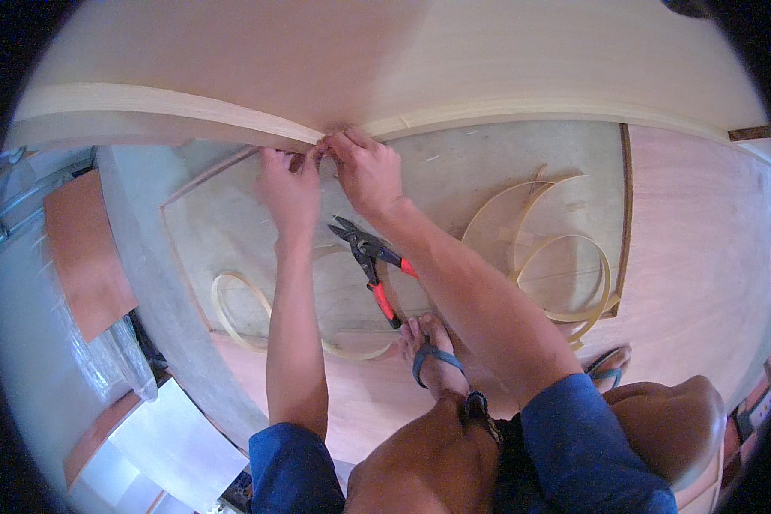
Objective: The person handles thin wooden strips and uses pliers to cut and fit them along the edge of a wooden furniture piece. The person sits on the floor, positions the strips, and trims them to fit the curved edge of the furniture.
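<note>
A large pale wood panel (488, 51) stands in front of me, with light edge strips (188, 104) running along its lower edge to a corner. Both of my hands meet at that corner. My left hand (291, 188) has its thumb and fingers closed on the strip from below. Pressed close beside it, my right hand (364, 169) pinches the strip's end, and its fingertips partly hide the spot. Below the hands, tin snips (368, 253) with red and black handles lie on a floor board. My right forearm covers part of one handle.
Curled lengths of thin, pale edge banding (604, 265) lie on the grey board (437, 171) to the right, and another curl (218, 295) lies left. My sandalled foot (441, 368) is near the snips. A brown board (86, 257) and a white sheet (180, 445) are at left.
</note>
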A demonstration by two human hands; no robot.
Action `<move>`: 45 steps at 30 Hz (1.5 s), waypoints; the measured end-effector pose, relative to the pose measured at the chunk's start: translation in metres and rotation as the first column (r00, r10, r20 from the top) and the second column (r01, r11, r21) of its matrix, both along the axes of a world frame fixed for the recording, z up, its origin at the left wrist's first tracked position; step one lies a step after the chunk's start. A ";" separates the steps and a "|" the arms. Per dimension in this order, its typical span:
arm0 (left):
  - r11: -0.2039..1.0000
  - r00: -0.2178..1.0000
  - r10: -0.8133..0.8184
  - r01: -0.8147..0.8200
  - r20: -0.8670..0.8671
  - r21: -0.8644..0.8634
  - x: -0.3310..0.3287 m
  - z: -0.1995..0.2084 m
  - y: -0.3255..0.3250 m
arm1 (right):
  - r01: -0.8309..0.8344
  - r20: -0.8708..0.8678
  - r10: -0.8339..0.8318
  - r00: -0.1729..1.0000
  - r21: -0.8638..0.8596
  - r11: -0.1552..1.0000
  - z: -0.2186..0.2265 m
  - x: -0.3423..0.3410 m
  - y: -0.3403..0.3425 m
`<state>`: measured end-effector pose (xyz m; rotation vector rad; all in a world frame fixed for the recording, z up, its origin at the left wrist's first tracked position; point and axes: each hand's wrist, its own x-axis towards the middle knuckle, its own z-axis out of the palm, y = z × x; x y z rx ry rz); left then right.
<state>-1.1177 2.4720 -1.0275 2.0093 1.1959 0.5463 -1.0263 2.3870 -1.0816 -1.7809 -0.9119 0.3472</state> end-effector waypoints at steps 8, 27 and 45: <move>0.789 0.948 0.313 -0.290 0.052 0.541 0.038 0.014 -0.014 | -0.012 -0.005 0.013 1.000 0.061 0.998 0.000 0.006 -0.001; 0.852 0.966 0.257 -0.242 0.033 0.464 0.034 0.053 -0.004 | -0.020 0.032 0.017 0.999 0.097 0.995 -0.001 0.009 -0.002; 0.973 0.839 -0.098 -0.033 0.535 0.230 0.020 0.158 0.027 | -0.008 0.054 -0.022 0.998 0.495 0.869 0.140 0.029 0.011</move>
